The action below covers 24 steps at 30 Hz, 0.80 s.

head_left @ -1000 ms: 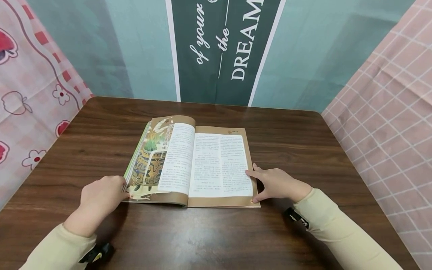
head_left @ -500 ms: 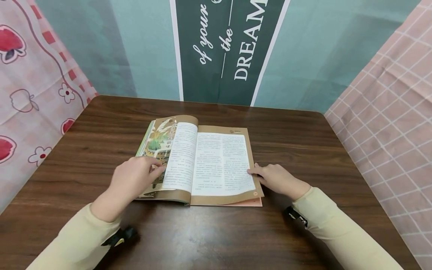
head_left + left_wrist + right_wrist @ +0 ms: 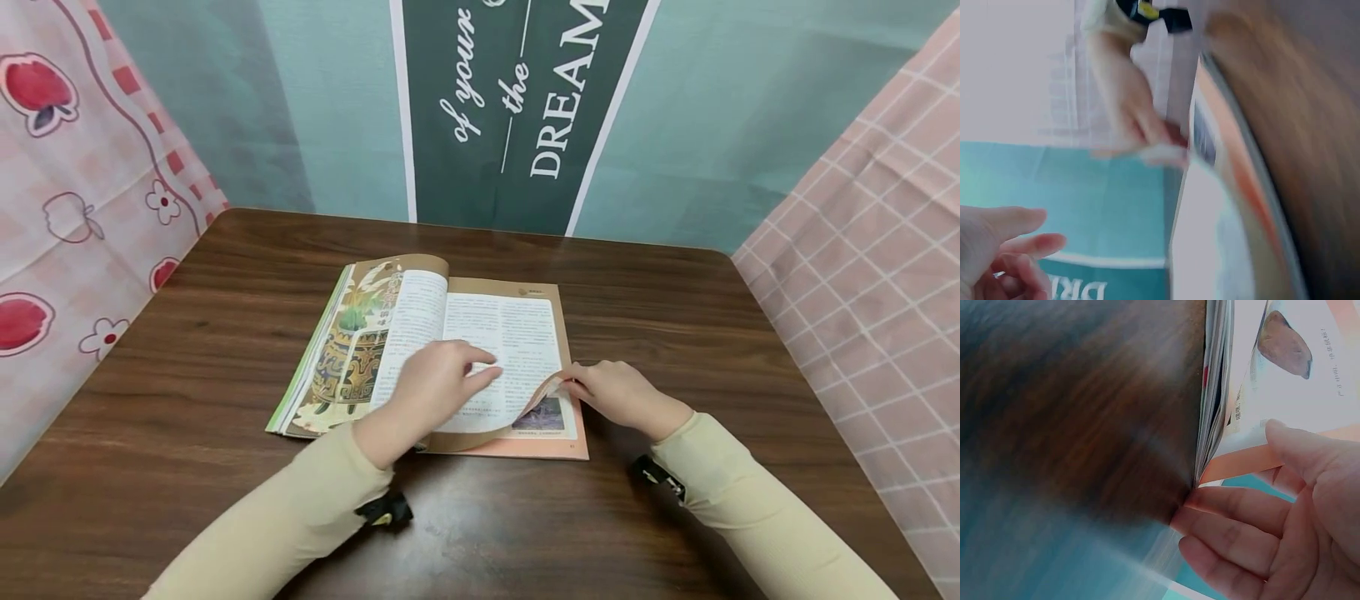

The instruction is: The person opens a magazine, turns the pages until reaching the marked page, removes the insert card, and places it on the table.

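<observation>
An open magazine (image 3: 517, 321) lies on the wooden table, its left page carrying a drawing of a patterned bronze vessel (image 3: 363, 362). My right hand (image 3: 618, 392) pinches the outer edge of the right-hand page, whose lower corner curls up and inward. Under that corner shows a page with an orange border and a small photo (image 3: 542, 415). In the right wrist view, the thumb lies on the raised page (image 3: 1297, 400) and the other fingers are behind it and along the page edges. My left hand (image 3: 435, 383) hovers over the middle of the magazine, thumb and index finger apart, holding nothing.
The dark wooden table (image 3: 187, 400) extends around the magazine. A teal cloth with lettering (image 3: 517, 100) hangs behind it. Patterned pink cloths stand on the left (image 3: 82, 192) and right (image 3: 862, 225). Each wrist wears a black camera strap.
My left hand has left the magazine's left edge and moved right across the pages. My right hand has raised the lower right page corner, uncovering the orange-bordered page.
</observation>
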Motion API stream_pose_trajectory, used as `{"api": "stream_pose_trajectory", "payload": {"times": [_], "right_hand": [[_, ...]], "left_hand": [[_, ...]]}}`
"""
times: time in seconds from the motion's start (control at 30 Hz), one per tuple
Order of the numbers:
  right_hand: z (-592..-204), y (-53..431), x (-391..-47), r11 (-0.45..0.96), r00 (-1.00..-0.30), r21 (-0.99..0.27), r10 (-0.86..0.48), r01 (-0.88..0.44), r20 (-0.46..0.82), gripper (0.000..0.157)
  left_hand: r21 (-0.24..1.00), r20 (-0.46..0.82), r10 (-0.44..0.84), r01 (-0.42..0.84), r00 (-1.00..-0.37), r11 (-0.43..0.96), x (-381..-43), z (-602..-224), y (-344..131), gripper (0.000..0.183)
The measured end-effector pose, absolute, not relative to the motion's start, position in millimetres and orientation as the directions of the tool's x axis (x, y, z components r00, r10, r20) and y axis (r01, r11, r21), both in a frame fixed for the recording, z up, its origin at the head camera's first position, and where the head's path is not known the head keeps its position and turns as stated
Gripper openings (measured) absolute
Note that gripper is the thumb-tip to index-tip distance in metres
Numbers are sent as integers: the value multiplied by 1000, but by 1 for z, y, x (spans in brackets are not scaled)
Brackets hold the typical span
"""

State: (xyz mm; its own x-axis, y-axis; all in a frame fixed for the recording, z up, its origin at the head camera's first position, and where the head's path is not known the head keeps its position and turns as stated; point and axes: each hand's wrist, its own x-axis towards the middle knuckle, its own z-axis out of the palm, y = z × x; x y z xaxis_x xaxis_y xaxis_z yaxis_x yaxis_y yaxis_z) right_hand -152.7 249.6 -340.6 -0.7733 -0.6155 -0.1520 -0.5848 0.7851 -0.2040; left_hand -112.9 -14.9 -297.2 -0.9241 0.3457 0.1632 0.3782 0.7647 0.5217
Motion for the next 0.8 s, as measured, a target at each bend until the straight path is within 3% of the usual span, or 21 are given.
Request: {"api": "stream_pose_trajectory", "payload": {"times": [0.33, 0.63, 0.8], "right_hand": [[-341, 250, -153, 788, -782, -208, -610, -580, -128, 20], [-341, 251, -149, 788, -789, -204, -607, -582, -94, 19], [-339, 253, -148, 806, -796, -240, -583, -541, -163, 53]], "left_hand": [[572, 106, 393, 379, -913, 727, -121, -311, 44, 31], [594, 122, 372, 367, -920, 716, -124, -320, 62, 17], [587, 164, 338, 367, -927, 722, -125, -320, 57, 16]]}}
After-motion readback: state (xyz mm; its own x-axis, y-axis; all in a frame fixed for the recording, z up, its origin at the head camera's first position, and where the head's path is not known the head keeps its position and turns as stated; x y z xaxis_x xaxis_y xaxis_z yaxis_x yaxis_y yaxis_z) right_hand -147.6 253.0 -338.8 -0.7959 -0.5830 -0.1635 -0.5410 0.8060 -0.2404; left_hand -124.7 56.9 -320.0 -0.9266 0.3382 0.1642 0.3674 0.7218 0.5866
